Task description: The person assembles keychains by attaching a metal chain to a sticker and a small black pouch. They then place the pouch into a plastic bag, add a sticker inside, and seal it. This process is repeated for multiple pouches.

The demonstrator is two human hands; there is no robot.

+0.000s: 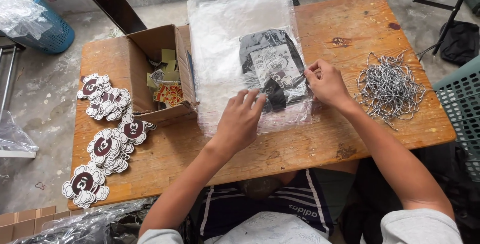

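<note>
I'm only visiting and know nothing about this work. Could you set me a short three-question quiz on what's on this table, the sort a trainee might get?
1. True or false: the open brown cardboard box stands to the left of the stack of clear plastic bags.
2. Which hand pinches the edge of the folded black printed garment in its clear bag? A) left hand B) right hand
3. Fill in: the pile of black-and-white cords lies near the table's ____ edge.

Key: 1 true. 2 B; the left hand lies flat on the bag. 3 right.
</note>
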